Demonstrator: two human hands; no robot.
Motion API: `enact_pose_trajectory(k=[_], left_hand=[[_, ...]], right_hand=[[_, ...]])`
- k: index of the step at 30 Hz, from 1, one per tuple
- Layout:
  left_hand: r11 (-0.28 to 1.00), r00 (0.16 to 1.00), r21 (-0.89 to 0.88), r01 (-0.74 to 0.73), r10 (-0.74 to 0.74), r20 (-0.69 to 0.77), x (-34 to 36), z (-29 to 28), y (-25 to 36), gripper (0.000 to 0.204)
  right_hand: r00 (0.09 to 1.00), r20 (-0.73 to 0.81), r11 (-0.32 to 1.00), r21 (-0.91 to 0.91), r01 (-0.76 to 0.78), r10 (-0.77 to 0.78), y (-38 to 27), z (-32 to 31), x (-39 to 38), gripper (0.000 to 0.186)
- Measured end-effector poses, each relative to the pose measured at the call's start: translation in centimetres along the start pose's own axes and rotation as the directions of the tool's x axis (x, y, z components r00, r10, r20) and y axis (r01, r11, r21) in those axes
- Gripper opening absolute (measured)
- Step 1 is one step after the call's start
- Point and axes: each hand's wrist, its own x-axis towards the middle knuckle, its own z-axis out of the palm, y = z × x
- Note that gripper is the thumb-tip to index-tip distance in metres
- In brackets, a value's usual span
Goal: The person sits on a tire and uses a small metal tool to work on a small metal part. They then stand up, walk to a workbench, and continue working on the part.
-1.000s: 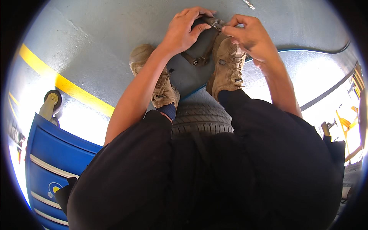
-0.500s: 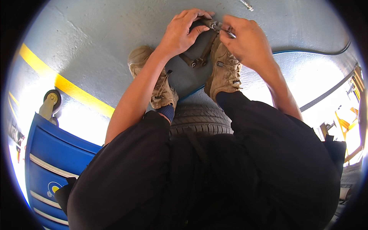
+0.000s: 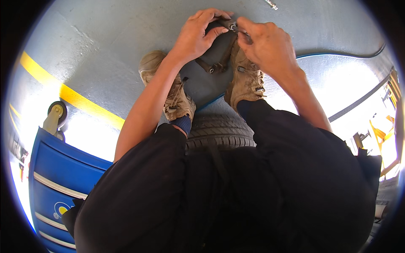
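Beyond my shoes, a dark, grimy metal bracket (image 3: 229,24) with a round, hollow end rests on the floor. My left hand (image 3: 198,36) grips that end, thumb on the near side and fingers over the far side. My right hand (image 3: 270,46) is closed around a slim metal piece whose tip meets the hole; its kind is mostly hidden by my fingers. Further dark metal arms with another holed end (image 3: 211,70) lie between my shoes. Whether they belong to the same bracket I cannot tell.
My tan left shoe (image 3: 152,64) and right shoe (image 3: 244,80) flank the metal. A tire (image 3: 221,131) lies beneath me. A blue hose (image 3: 333,54) runs right, and a metal fitting (image 3: 271,4) lies far off. A blue wheeled drawer cabinet (image 3: 67,162) stands left.
My right hand has shifted slightly left, closer to the bracket's hole, and the slim metal piece shows less between my fingers. My left hand keeps its grip.
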Motion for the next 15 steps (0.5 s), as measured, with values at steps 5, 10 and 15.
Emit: enact_pose_trajectory(k=[5, 10, 15], left_hand=[[0.999, 1.000, -0.035, -0.013, 0.013, -0.005, 0.0, 0.3, -0.5, 0.035], [1.000, 0.999, -0.024, -0.015, 0.016, 0.029, 0.1, -0.3, 0.0, 0.030], [1.000, 1.000, -0.021, 0.021, -0.021, 0.002, 0.0, 0.1, 0.0, 0.036]], right_hand=[[0.997, -0.072, 1.000, 0.014, 0.016, -0.015, 0.5, 0.7, -0.3, 0.015], [0.995, -0.097, 1.000, 0.007, 0.013, -0.013, -0.4, 0.6, -0.3, 0.013], [0.993, -0.121, 1.000, 0.020, -0.013, 0.015, -0.3, 1.2, -0.1, 0.016]])
